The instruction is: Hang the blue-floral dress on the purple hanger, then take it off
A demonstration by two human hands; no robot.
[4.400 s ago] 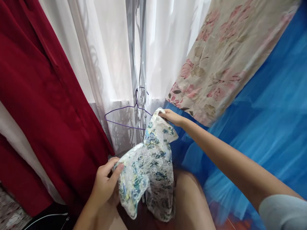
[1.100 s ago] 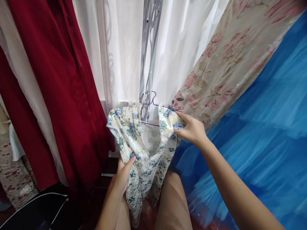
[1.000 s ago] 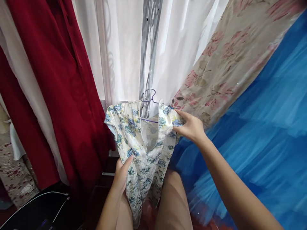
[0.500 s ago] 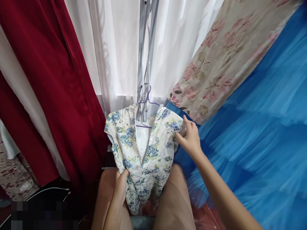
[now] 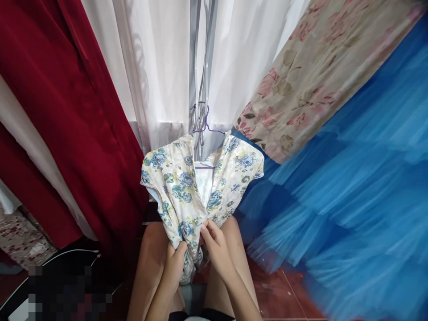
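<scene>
A white floral blouse (image 5: 182, 183) with blue roses and a V neckline hangs over a purple hanger (image 5: 207, 128), spread out above my knees. My left hand (image 5: 177, 258) grips the blouse's lower left side, thumb on top of the cloth. At the bottom of the V, my right hand (image 5: 214, 240) pinches the fabric between thumb and fingers. Below both hands the cloth is bunched, and its lower end hangs between my legs. The fingertips under the fabric are hidden.
Dark red cloth (image 5: 83, 133) hangs at left, white curtains (image 5: 163, 67) ahead with grey straps (image 5: 200, 67) before them. On the right are a beige floral cloth (image 5: 294, 89) and a blue ruffled tulle garment (image 5: 351, 191). A black round-rimmed container (image 5: 63, 254) stands lower left on the red tiled floor (image 5: 277, 294).
My right hand has left the blouse's right shoulder and come down to its middle front, pinching the cloth there. My left hand keeps its hold, and the lower cloth is gathered more.
</scene>
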